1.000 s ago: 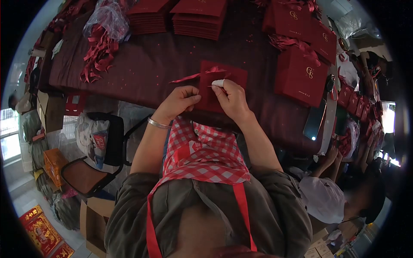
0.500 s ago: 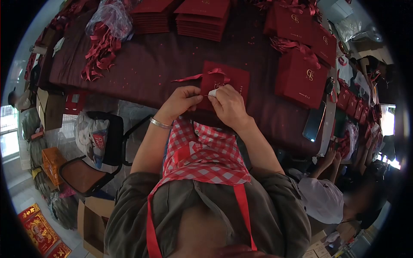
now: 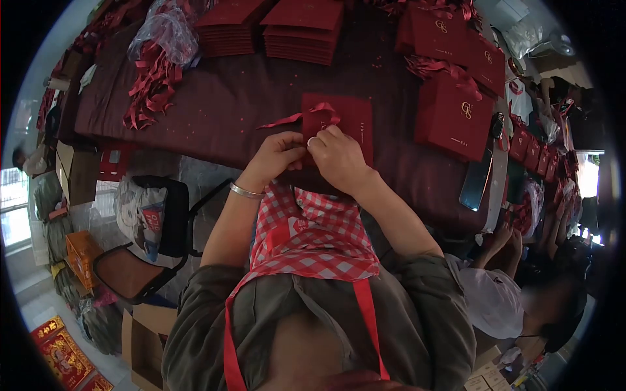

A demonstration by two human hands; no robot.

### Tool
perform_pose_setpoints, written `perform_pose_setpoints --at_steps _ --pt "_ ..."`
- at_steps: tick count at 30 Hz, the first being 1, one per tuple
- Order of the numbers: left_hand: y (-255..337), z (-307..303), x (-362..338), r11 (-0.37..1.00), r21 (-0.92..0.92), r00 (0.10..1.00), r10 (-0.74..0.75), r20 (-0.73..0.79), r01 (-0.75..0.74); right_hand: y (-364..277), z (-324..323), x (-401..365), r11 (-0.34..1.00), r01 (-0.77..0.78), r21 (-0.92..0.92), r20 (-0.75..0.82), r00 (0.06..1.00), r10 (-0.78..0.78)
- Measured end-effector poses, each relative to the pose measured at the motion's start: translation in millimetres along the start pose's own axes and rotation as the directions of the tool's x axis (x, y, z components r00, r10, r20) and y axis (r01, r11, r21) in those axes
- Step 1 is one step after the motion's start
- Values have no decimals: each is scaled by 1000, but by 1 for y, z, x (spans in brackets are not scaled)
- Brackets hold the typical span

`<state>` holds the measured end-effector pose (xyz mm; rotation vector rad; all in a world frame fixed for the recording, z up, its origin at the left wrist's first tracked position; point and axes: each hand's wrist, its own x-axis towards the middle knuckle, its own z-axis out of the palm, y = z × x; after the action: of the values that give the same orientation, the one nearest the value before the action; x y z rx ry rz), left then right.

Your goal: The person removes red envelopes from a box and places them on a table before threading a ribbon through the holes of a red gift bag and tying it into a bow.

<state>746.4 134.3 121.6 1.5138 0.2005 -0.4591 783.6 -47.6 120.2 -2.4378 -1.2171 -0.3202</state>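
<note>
A flat dark red paper bag (image 3: 360, 120) with printed lettering lies at the near edge of the cloth-covered table, in front of my body. Across its upper part a red ribbon (image 3: 285, 122) runs out to the left and loops down toward my right fingers. My left hand (image 3: 280, 156) is closed at the bag's left edge, fingertips pinched together. Over the middle of the bag my right hand (image 3: 338, 156) is closed on the ribbon, with a white band around one finger. The fingertips of both hands are close together, and what lies between them is partly hidden.
Stacks of red bags (image 3: 301, 29) stand at the back. More red bags (image 3: 456, 120) with ribbons are on the right, beside a phone (image 3: 476, 182). A ribbon bundle (image 3: 153, 85) hangs from plastic at back left. A chair (image 3: 134, 268) is left; another person (image 3: 486, 296) sits right.
My right hand has turned and shifted slightly left, its fingers now folded over the ribbon near the bag's middle. My left hand stays at the bag's edge. The view has shifted a little.
</note>
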Motion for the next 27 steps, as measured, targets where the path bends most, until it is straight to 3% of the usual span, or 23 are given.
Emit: perform_pose_setpoints --at_steps 2,5,9,11,14,16,17,19,23,27 --pt "0 -3 0 999 -26 1000 -23 -10 22 8 -2 -3 979 18 202 -129 992 8" --pt "-3 -4 -1 997 -64 999 -37 -15 36 17 -9 -7 970 16 242 -184 982 29" --pt "1 -6 1 995 -77 997 -64 48 68 16 -4 -11 969 -8 246 -144 989 45" --pt "0 -8 0 993 -81 996 -78 50 82 15 2 -11 985 -4 172 -131 991 27" --pt "0 -7 1 1000 10 997 -27 66 27 12 8 -11 985 0 170 -186 982 32" --pt "5 -6 2 960 270 997 58 47 -69 14 10 -11 976 6 216 -227 973 44" --pt "7 -5 3 961 268 997 58 48 -69 15 10 -11 964 19 264 -265 963 54" --pt "10 -4 4 718 584 903 425 64 -380 15 7 -9 956 19 292 -268 962 63" --pt "13 1 10 650 637 876 474 86 -415 19 7 -12 927 -3 374 -200 976 84" --pt "12 0 10 615 683 871 487 65 -395 20 4 -18 932 -10 364 -233 967 101"
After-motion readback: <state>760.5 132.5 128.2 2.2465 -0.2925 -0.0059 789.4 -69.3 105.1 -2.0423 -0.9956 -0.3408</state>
